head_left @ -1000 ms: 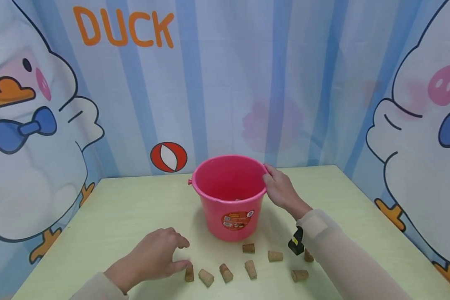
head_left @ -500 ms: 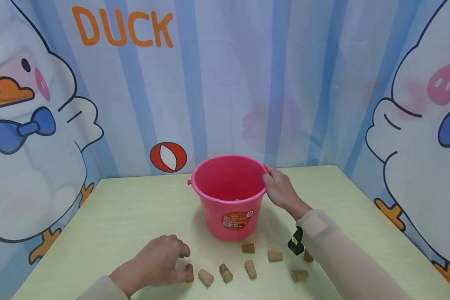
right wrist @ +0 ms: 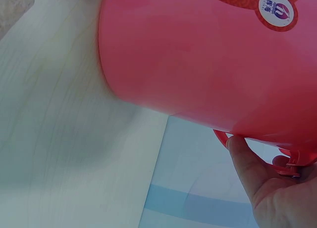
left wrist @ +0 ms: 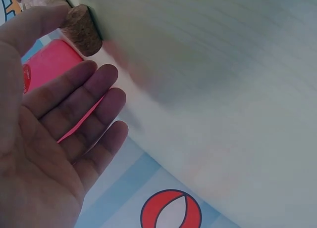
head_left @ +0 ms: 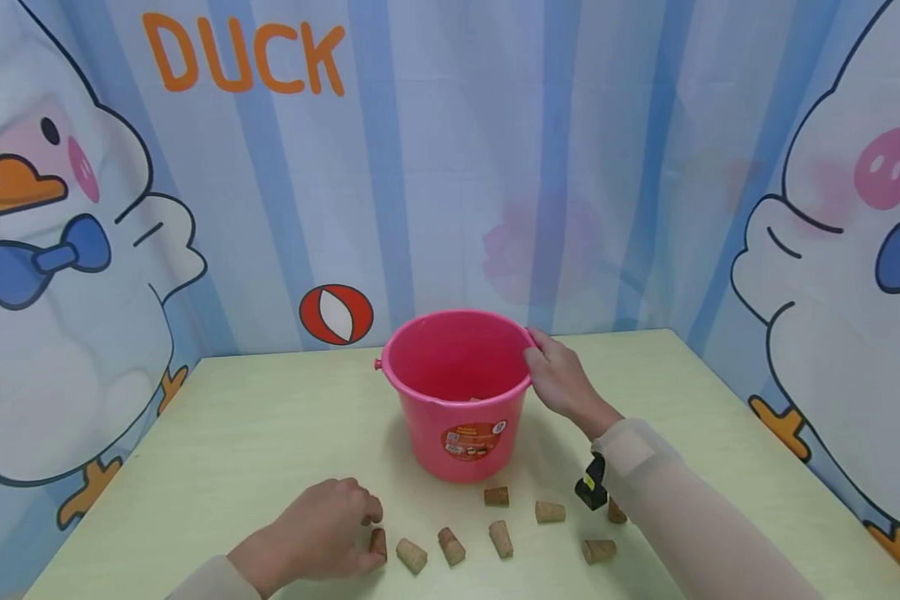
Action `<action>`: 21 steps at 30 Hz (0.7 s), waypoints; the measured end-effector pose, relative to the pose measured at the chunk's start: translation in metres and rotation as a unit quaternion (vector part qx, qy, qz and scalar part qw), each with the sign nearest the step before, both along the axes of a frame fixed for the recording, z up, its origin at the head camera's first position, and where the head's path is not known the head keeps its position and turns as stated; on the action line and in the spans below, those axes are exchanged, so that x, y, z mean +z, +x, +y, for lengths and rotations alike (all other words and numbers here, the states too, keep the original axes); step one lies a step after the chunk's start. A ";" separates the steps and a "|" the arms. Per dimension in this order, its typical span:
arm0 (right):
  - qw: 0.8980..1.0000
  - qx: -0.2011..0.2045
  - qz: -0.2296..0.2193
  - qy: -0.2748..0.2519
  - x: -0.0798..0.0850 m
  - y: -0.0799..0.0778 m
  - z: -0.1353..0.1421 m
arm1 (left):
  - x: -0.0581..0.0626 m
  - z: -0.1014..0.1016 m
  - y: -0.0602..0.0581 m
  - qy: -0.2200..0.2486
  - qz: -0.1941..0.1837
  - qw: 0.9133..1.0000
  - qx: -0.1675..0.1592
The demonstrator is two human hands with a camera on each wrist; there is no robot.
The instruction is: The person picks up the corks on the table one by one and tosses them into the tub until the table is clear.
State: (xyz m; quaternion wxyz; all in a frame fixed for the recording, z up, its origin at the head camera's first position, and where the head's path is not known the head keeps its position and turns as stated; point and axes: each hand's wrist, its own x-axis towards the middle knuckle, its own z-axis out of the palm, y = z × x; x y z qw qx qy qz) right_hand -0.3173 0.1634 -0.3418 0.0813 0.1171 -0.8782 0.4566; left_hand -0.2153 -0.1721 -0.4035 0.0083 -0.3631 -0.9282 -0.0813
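Note:
My left hand [head_left: 322, 529] is low over the table, beside the leftmost cork [head_left: 378, 543]. In the left wrist view its thumb touches the side of that brown cork [left wrist: 83, 32], while the other fingers are loosely extended, apart from it. A pink bucket [head_left: 427, 433] stands upright at mid-table, with something pale just visible inside. My right hand [head_left: 562, 375] holds it at the right side of the rim. In the right wrist view the thumb and fingers curl round the red handle [right wrist: 220, 137] near its joint.
Several loose corks lie in front of the bucket, among them a pale cork [head_left: 412, 556] and a darker cork [head_left: 497, 497]. One cork [head_left: 617, 512] is partly behind the right sleeve. A printed curtain [head_left: 465, 167] hangs behind the table [head_left: 270, 417].
My left hand has moved slightly right and down, bringing its thumb along the leftmost cork. The right hand and the bucket have stayed in place.

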 end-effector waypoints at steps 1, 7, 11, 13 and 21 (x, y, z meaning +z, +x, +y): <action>1.000 0.000 -0.001 0.000 0.000 0.000 0.000 | 0.000 0.000 0.000 0.000 0.000 1.000 -0.001; 1.000 -0.003 0.000 -0.001 0.000 0.000 0.000 | -0.001 0.001 0.001 -0.007 0.002 1.000 -0.006; 1.000 -0.004 0.001 0.000 0.001 0.000 0.000 | -0.002 0.002 0.001 -0.009 -0.007 1.000 -0.008; 1.000 -0.005 0.001 0.000 0.001 0.000 0.000 | -0.002 0.002 0.002 -0.007 -0.010 1.000 -0.010; 1.000 -0.005 -0.001 -0.003 0.000 0.000 -0.001 | -0.001 0.002 0.002 -0.006 -0.006 1.000 -0.013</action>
